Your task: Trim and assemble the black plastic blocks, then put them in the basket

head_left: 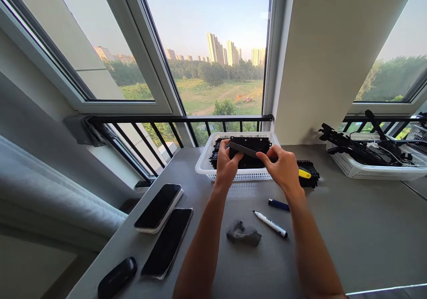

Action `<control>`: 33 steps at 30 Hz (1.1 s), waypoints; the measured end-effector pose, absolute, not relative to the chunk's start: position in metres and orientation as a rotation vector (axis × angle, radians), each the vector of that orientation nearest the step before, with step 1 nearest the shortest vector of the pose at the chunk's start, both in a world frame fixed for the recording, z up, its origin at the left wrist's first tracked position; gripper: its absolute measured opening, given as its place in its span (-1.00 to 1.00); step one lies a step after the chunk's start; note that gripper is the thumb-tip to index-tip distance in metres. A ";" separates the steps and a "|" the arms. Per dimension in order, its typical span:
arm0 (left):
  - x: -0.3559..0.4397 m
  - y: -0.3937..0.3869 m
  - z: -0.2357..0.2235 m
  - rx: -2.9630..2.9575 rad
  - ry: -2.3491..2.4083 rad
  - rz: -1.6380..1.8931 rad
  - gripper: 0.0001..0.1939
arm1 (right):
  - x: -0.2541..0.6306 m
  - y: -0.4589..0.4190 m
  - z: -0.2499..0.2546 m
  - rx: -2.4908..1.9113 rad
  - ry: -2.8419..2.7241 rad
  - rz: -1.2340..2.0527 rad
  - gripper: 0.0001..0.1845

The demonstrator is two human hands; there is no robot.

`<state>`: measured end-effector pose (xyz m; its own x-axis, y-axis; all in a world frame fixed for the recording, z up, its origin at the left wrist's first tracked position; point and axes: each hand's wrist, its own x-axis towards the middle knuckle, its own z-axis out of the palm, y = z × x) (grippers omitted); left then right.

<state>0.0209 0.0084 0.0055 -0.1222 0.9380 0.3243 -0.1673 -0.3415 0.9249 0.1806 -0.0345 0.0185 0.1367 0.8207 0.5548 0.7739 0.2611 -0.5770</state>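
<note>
My left hand (227, 167) and my right hand (283, 167) each pinch one end of a thin, flat, dark grey strip (243, 149). The strip is held slightly tilted, its right end lower. It is above a white perforated plastic basket (204, 167), which holds black parts with toothed edges (256, 141). My right fingertips hide part of the strip's right end. Beside the basket, partly behind my right hand, lies a black toothed piece (312, 178) with a yellow object (304, 173) on it.
Nearer me lie a grey crumpled wad (244, 234), a white marker (270, 223) and a dark blue stick-like object (279, 205). Two phones (158, 208) and a black rounded case (117, 276) are at left. Another white basket (360, 171) holds black parts and cables at right.
</note>
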 end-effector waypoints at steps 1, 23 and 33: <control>0.022 0.007 0.006 1.266 0.949 1.617 -0.62 | 0.179 -0.034 0.018 -1.509 -1.620 0.056 -0.50; 0.011 0.007 0.012 1.198 0.971 1.618 -0.57 | 0.216 -0.023 0.012 -1.492 -1.390 0.001 -0.42; 0.014 0.004 0.013 1.191 0.945 1.544 -0.54 | 0.201 -0.027 0.014 -1.431 -1.430 0.056 -0.46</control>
<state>0.0143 0.0043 0.0135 -0.0902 0.9639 0.2506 -0.2151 -0.2646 0.9401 0.2007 -0.0272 0.0139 0.2811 0.7432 0.6071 0.6932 0.2802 -0.6640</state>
